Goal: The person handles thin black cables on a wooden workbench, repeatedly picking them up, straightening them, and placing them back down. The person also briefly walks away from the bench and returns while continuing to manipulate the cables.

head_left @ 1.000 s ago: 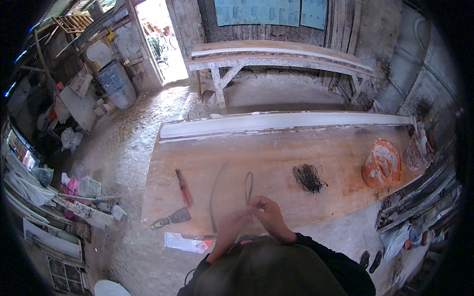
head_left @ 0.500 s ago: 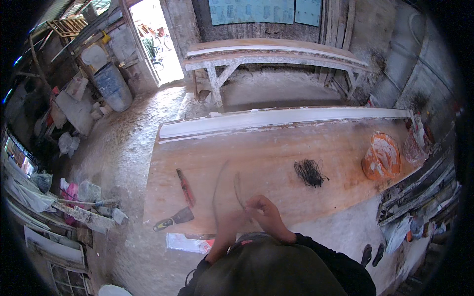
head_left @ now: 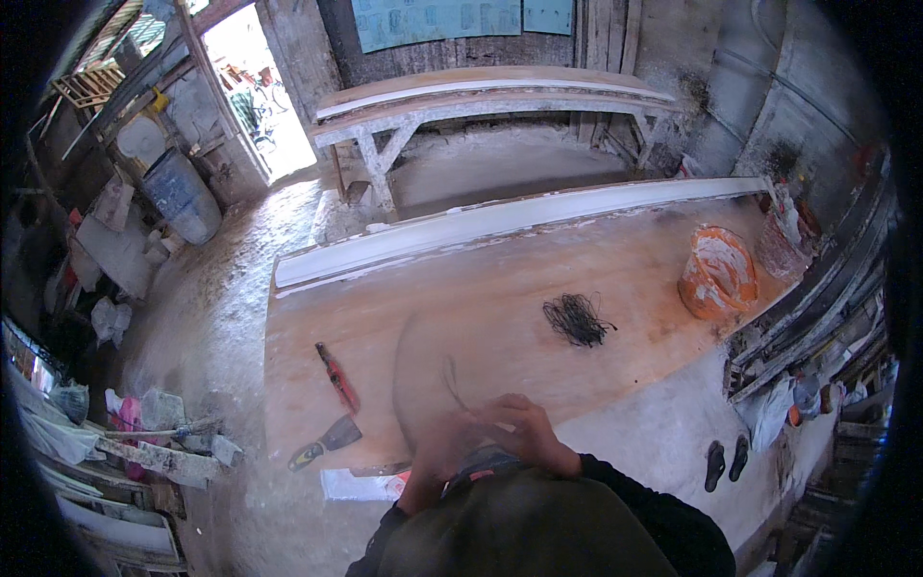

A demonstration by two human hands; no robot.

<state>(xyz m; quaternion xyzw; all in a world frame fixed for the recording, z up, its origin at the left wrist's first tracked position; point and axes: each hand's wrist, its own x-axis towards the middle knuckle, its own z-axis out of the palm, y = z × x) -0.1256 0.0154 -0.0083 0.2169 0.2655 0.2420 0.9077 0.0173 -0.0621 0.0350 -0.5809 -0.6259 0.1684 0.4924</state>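
Two bare hands are right up close at the near edge of the work table, poking out of dark sleeves. Left hand is smeared with blur, so I can't tell how open it is or whether it's gripping anything. Right hand is easier to read: fingers bent inward toward the left hand, only partly open. A thin dark strand sticks up from where the fingertips come together, in front of the hands and over the table, but I honestly can't tell which hand has hold of it. Another thin curved strand shows faintly just left of that, also blurry.

Near side, left of the hands, a scraper with a dark blade lies on the tabletop, with a red tool angled just beyond it. Below the table's near edge there's a white and red packet, partly hidden. Pair of dark slippers on the floor off to the right.

Further in on the table, a loose tangle of black cord sits right of the hands, then an orange bucket smeared white. Long white strip runs along the far edge. Behind that: a bench and blue panels on the wall.
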